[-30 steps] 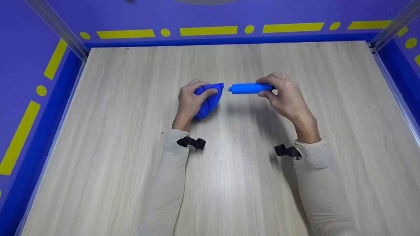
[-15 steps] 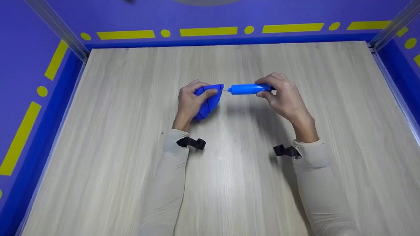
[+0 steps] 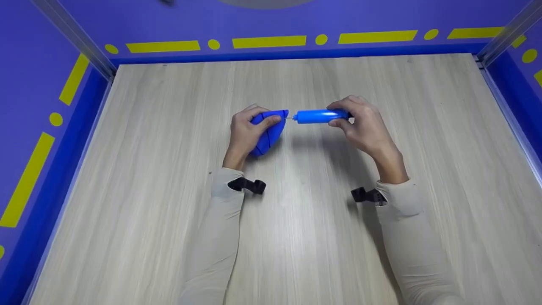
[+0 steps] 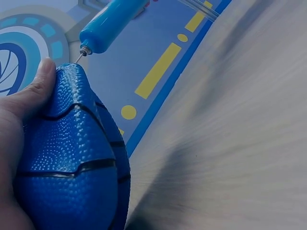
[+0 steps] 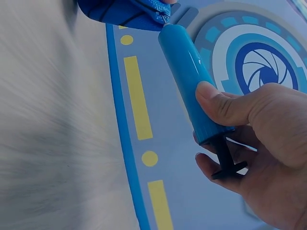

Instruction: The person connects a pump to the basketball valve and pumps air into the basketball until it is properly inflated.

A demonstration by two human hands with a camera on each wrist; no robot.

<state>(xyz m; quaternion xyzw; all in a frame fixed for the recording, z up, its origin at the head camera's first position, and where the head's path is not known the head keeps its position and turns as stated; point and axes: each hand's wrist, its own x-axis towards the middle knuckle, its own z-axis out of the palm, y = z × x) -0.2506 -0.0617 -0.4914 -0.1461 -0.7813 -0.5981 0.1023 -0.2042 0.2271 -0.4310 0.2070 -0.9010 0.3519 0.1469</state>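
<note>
A deflated blue ball [image 4: 72, 143] with black seams and a pebbled skin is folded over in my left hand [image 3: 246, 131], thumb on the near side. My right hand [image 3: 360, 123] grips a blue hand pump [image 3: 315, 116] by its barrel, held level above the table. From the pump's tip a thin metal needle [image 4: 79, 57] reaches the ball's upper edge. In the right wrist view the black T-shaped pump handle [image 5: 226, 163] sticks out a little from the barrel, close to the curled fingers.
A light wood-grain table [image 3: 169, 237] lies under both hands. Purple-blue walls [image 3: 271, 21] with yellow dashes and dots stand at its back and sides. Black camera mounts [image 3: 250, 185] jut inward from both sleeves.
My right hand has shifted slightly left with the pump, so less of the needle shows between the pump and the ball. The left hand keeps its hold on the ball.
</note>
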